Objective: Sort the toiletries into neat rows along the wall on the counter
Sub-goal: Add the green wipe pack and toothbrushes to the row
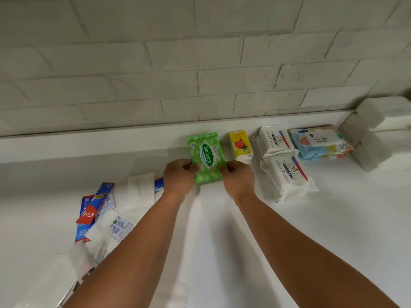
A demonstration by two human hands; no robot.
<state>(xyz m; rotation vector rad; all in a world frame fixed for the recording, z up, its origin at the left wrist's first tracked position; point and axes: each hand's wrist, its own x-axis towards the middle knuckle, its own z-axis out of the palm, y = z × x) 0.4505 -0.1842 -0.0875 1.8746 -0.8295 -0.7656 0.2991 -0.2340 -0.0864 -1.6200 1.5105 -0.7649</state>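
Observation:
A green Sanicare wipes pack [205, 155] lies near the wall on the white counter [333, 218]. My left hand [179, 177] grips its near left corner, and my right hand [239, 180] grips its near right corner. To its right stand a yellow tissue pack [240, 144], two white Dove wipes packs [274, 138] [288, 174] one behind the other, and a stack of pale blue wipes packs [320, 142]. At the left lie loose toothpaste boxes [91, 211] and white packs [106, 232] in a heap.
A white brick wall [200, 63] with a low ledge runs along the back of the counter. White tissue rolls [367, 138] sit at the far right by the wall. A flat white pack [141, 187] lies just left of my left hand.

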